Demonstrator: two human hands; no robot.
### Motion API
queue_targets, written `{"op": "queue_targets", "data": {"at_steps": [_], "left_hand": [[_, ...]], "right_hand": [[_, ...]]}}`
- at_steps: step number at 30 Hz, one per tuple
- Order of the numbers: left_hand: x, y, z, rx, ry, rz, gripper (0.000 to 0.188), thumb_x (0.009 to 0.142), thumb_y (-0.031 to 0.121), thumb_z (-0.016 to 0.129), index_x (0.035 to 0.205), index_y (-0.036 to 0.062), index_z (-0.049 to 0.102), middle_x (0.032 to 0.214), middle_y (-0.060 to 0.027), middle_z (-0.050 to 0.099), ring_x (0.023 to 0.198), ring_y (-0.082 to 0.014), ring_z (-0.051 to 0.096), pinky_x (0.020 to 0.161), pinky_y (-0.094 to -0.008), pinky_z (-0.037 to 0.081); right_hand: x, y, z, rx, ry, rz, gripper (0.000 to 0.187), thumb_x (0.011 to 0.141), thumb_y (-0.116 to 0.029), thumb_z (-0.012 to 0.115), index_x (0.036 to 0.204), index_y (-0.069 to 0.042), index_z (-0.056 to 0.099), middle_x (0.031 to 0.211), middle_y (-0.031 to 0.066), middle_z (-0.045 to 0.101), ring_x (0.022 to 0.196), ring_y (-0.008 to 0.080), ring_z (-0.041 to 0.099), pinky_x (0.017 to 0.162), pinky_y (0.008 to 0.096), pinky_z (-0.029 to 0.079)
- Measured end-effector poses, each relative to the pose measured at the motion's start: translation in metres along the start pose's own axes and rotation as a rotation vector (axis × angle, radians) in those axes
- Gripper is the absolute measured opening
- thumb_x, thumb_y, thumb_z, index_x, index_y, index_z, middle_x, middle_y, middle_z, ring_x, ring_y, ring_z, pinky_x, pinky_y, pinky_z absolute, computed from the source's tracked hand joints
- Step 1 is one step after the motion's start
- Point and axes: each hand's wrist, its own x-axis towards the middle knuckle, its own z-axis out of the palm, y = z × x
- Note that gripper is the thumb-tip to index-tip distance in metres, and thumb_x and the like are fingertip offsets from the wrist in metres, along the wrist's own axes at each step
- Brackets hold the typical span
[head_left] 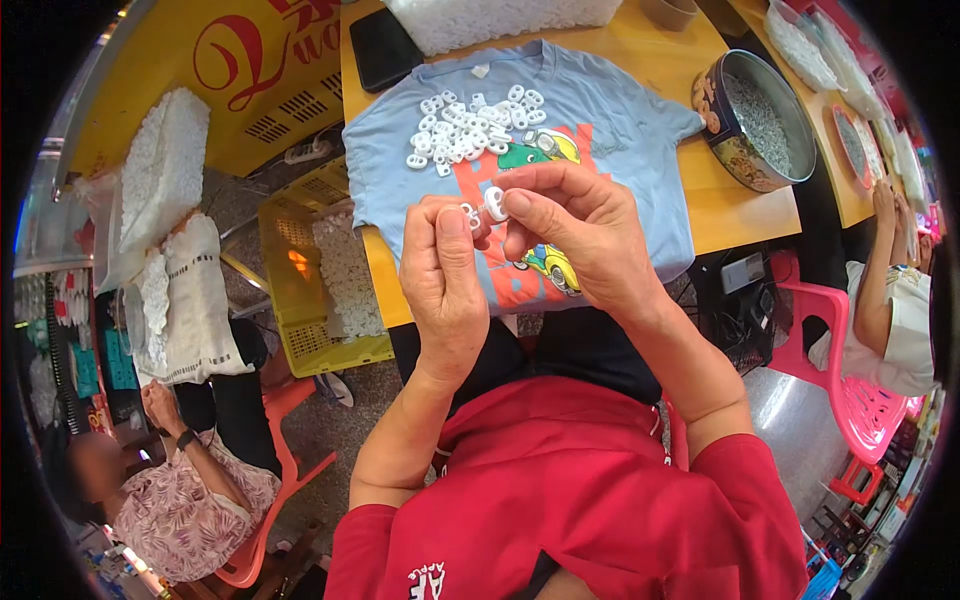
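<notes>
White plastic pieces, pinched between the closed fingertips of the left hand and right hand, are held above a blue shirt spread over the table, seemingly to keep the loose pile within reach.

Both forearms rise from below, left hand and right hand pinching fingertips together.

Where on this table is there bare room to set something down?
Bare wood shows on the table between the blue shirt and the round tin, and along the near edge below the tin. The shirt's top is crowded with white plastic pieces.
</notes>
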Motion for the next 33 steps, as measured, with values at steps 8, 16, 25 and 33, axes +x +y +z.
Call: {"op": "queue_targets", "data": {"at_steps": [8, 16, 25, 33], "left_hand": [[-0.001, -0.001, -0.001, 0.028, -0.019, -0.029, 0.018, 0.102, 0.014, 0.043, 0.088, 0.0025, 0.047, 0.079, -0.0012, 0.047, 0.069, -0.0071, 0.043, 0.064, -0.0218, 0.040], [-0.002, -0.002, 0.000, 0.053, 0.016, -0.052, 0.020, 0.102, 0.016, 0.043, 0.089, 0.0027, 0.047, 0.078, -0.0013, 0.048, 0.069, -0.0071, 0.045, 0.063, -0.0224, 0.041], [-0.003, 0.000, 0.006, 0.034, 0.107, -0.082, 0.022, 0.103, 0.018, 0.042, 0.086, 0.0040, 0.044, 0.074, 0.0005, 0.045, 0.066, -0.0057, 0.043, 0.059, -0.0214, 0.039], [-0.002, -0.001, 0.012, 0.027, 0.139, -0.016, 0.021, 0.103, 0.015, 0.041, 0.085, 0.0047, 0.041, 0.075, 0.0008, 0.042, 0.064, -0.0065, 0.037, 0.057, -0.0222, 0.036]], "right_hand": [[-0.001, -0.001, 0.003, -0.158, 0.023, -0.068, 0.019, 0.092, -0.007, 0.062, 0.108, 0.004, 0.063, 0.086, 0.0062, 0.066, 0.070, 0.0101, 0.062, 0.063, 0.0240, 0.052], [-0.001, 0.004, 0.005, -0.288, 0.011, -0.169, 0.021, 0.093, -0.006, 0.060, 0.112, 0.004, 0.061, 0.093, 0.0063, 0.066, 0.074, 0.0094, 0.062, 0.068, 0.0227, 0.051], [-0.001, 0.012, 0.019, -0.259, 0.005, -0.206, 0.020, 0.093, -0.003, 0.059, 0.111, 0.005, 0.059, 0.094, 0.0067, 0.065, 0.077, 0.0101, 0.062, 0.069, 0.0241, 0.051], [0.002, 0.014, 0.018, -0.196, -0.024, -0.188, 0.019, 0.092, -0.002, 0.059, 0.110, 0.004, 0.059, 0.093, 0.0069, 0.065, 0.079, 0.0099, 0.061, 0.068, 0.0245, 0.051]]}}
